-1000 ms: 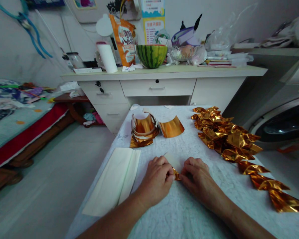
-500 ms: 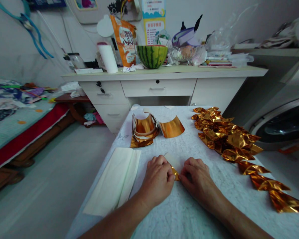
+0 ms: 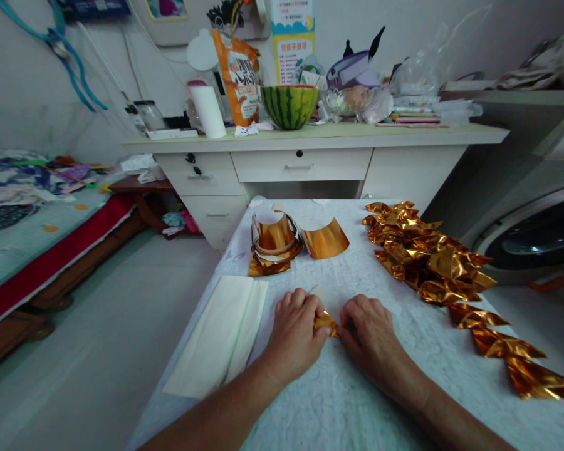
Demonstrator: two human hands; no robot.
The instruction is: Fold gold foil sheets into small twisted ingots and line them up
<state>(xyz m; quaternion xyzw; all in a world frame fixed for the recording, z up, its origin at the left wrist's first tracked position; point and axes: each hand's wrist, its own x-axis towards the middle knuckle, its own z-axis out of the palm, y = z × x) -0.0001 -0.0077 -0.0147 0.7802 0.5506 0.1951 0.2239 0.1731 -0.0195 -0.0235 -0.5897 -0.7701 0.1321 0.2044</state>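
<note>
A small folded piece of gold foil paper (image 3: 326, 323) lies on the cloth-covered table between my hands, with a pale paper corner showing behind it. My left hand (image 3: 297, 332) is closed on its left part, thumb and fingers pinching it. My right hand (image 3: 371, 335) has curled fingers, and its thumb and fingertips press at the foil's right tip. A stack of white paper sheets (image 3: 219, 338) lies left of my left hand. Farther back are a curled roll of gold foil sheets (image 3: 275, 241) and a single curved gold foil sheet (image 3: 328, 239).
Many twisted gold foil pieces (image 3: 432, 257) form a heap along the table's right side (image 3: 451, 388). Behind stands a white desk (image 3: 305, 145) carrying a watermelon half (image 3: 289, 106) and an orange bag (image 3: 239, 81). A washing machine (image 3: 536, 219) is at right, a bed (image 3: 51, 250) at left.
More of the gold foil shows beside my left fingers, which have shifted slightly on it. My right hand stays nearly in place at the foil's tip. The view has shifted a little.
</note>
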